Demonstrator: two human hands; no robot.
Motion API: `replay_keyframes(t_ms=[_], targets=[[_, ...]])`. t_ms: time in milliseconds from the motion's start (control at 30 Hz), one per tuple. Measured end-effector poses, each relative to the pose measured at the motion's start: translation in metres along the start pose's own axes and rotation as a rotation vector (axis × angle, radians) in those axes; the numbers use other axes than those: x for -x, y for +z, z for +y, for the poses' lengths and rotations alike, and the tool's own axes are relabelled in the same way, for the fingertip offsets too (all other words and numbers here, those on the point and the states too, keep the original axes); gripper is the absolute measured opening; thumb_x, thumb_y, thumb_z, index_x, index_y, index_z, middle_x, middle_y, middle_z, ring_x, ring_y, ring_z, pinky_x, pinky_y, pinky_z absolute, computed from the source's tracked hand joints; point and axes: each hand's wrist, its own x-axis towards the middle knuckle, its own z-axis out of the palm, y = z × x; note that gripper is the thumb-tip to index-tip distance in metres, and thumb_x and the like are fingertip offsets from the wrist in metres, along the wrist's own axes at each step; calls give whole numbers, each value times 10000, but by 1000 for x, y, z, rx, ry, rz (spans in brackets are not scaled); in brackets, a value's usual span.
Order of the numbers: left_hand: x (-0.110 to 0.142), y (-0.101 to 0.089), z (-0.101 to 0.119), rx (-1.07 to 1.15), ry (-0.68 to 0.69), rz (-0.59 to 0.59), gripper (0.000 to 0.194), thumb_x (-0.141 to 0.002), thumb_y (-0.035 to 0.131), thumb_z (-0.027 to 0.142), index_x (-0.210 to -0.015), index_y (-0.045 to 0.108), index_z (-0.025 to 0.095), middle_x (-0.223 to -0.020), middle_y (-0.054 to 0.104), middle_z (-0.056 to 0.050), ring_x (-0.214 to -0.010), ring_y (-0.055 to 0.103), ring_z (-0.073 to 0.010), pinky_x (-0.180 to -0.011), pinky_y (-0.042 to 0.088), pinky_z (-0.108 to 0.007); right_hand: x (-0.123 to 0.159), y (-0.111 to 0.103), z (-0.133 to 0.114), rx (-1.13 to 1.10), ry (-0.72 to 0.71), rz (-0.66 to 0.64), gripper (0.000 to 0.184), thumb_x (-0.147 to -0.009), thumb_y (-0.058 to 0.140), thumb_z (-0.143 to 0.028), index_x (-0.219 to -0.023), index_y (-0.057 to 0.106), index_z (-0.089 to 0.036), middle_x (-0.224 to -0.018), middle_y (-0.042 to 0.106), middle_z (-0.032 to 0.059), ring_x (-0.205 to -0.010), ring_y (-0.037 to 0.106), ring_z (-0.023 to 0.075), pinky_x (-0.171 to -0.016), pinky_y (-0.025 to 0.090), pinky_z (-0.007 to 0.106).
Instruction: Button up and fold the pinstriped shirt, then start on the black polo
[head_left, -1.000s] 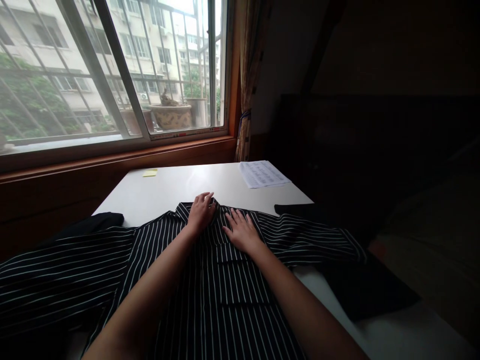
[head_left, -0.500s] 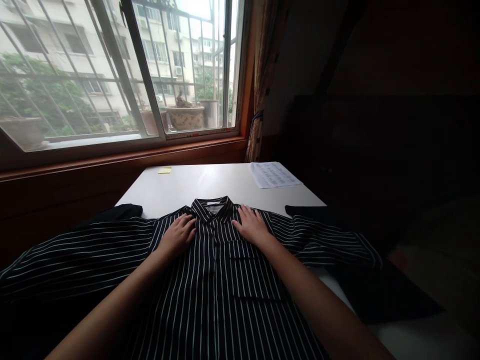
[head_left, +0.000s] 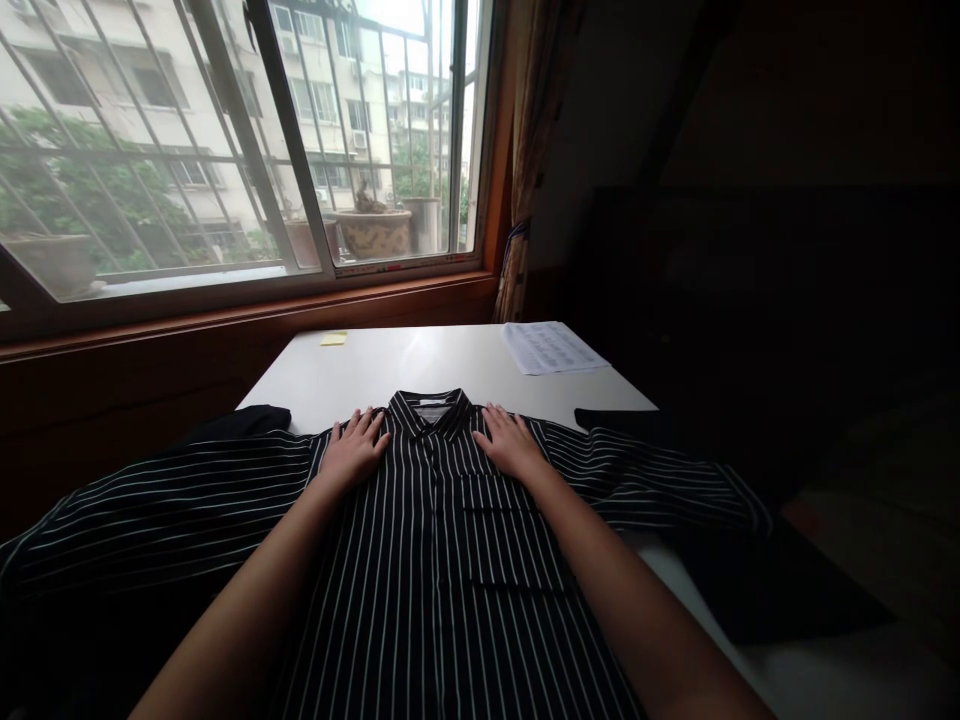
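Observation:
A black shirt with thin white stripes (head_left: 409,560) lies front side up, its collar toward the window and its sleeves spread to both sides. My left hand (head_left: 355,447) rests flat on the shoulder area left of the collar, fingers spread. On the other side of the collar, my right hand (head_left: 510,440) lies flat on the cloth with its fingers stretched out. Neither hand grips the fabric. The shirt's lower end runs out of view, and the far left sleeve's underside is lost in shadow.
Under the shirt is a white table (head_left: 405,355). Printed sheets (head_left: 555,347) lie at its far right corner, a yellow sticky note (head_left: 334,339) at its far left. Dark cloth (head_left: 787,590) shows beneath the right sleeve. A barred window (head_left: 300,150) and a tied curtain (head_left: 517,230) stand behind.
My left hand has shifted slightly outward and up on the shoulder, and its fingers have spread. My right hand stays in nearly the same place. The shirt lies almost as before.

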Motion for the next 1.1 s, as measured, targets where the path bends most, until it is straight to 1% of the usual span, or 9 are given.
replay_keyframes(t_ms=[133,200,267,367,433,533,667,867,1100], targets=[[6,-6,-2,-5,34,62,594,-1005,326,503,-1523,357,215,-1618,263,-96,-1507,188,-339,-1162,207,-644,4,-8,8,6,10,1,703,-1008,238,-550,-1558,279,-115,-1643,202,103,-1515,170,241,-1221,90,450],[12,-13,3,-7,64,125,545,-1008,347,436,-1473,440,168,-1593,319,-141,-1491,225,-364,-1155,216,-658,7,-12,5,10,6,10,688,-1013,255,-521,-1546,302,-88,-1633,223,133,-1510,186,259,-1216,105,469],[20,-21,11,-2,130,184,484,-1012,343,358,-1416,507,147,-1551,392,-157,-1465,295,-352,-1179,201,-637,13,-16,-2,12,-14,23,667,-1018,266,-481,-1529,328,-56,-1626,232,160,-1510,187,268,-1215,109,478],[30,-29,28,14,329,192,432,-1008,371,295,-1408,517,220,-1502,481,-71,-1428,381,-253,-1224,240,-502,28,-18,-23,7,-99,27,647,-1020,284,-471,-1518,358,-66,-1628,236,139,-1513,181,248,-1225,103,451],[31,-28,38,24,473,155,445,-1003,408,296,-1443,475,269,-1523,460,-12,-1441,363,-204,-1217,295,-421,40,-18,-41,-2,-183,16,650,-1012,308,-511,-1523,366,-113,-1632,243,96,-1512,186,222,-1232,106,416],[24,-17,47,23,580,92,470,-1007,423,320,-1472,440,257,-1561,407,-18,-1464,328,-202,-1203,317,-400,61,-15,-70,-42,-346,-17,676,-1005,313,-561,-1535,349,-142,-1633,242,79,-1512,189,213,-1234,123,411],[10,-4,43,6,546,26,509,-1033,357,396,-1527,343,274,-1613,287,-38,-1502,235,-252,-1209,237,-504,84,-11,-95,-113,-511,-113,733,-998,277,-619,-1547,319,-135,-1634,230,87,-1520,151,251,-1236,116,468],[-1,-5,40,-11,491,-54,520,-1037,320,431,-1547,242,371,-1642,176,9,-1524,138,-270,-1199,140,-588,103,-15,-109,-128,-484,-179,795,-980,248,-669,-1571,250,-137,-1653,123,73,-1529,14,300,-1235,27,525],[-5,-7,44,10,467,-70,525,-1025,355,437,-1538,245,409,-1641,194,11,-1521,150,-297,-1170,143,-652,128,-21,-122,-183,-518,-236,791,-989,223,-658,-1578,203,-130,-1654,89,87,-1533,30,251,-1241,15,490]])
